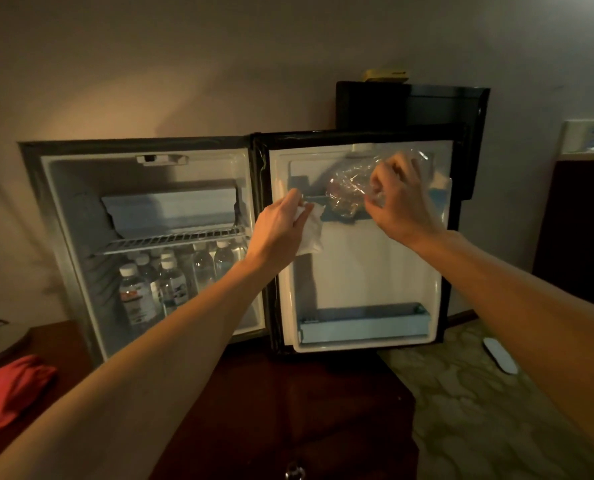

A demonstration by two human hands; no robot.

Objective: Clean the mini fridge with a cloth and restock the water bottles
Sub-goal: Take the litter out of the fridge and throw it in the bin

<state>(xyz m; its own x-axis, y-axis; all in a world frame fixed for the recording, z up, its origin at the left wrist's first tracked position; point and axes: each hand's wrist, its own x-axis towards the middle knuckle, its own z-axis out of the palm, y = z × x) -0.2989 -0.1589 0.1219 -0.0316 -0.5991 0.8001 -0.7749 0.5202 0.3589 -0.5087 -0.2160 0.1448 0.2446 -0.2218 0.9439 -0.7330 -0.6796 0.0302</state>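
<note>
- Up at the open door, my left hand (281,225) had its fingers curled around a white cloth (310,233), which hung down below my knuckles against the door's inner liner.
- My right hand (397,199), just to the right of the left one, pinched a crinkled clear plastic bag (352,188) between thumb and fingertips; something reddish-brown showed through the plastic, though I could not tell what it was.
- That bag sat at the upper door shelf (337,220), between my two hands.
- Well below my fingers, the lower door shelf (363,327) ran across the bottom of the mini fridge door (361,271).
- To the left of my left hand, the mini fridge (66,209) stood open, with a wire rack (170,240) across its middle.
- Under that rack, lower than my left wrist, the water bottles (157,282) stood upright in a cluster, white caps on.
- Far down to the left, near my left elbow, a red cloth (9,386) lay bunched on the dark wooden top (288,410).
- Off to the right, beneath my right forearm, a small white oval object (500,355) lay on a patterned surface (479,427).
- Behind the door, above my right hand, stood a black box (413,105) with a yellow item (385,75) on top.
</note>
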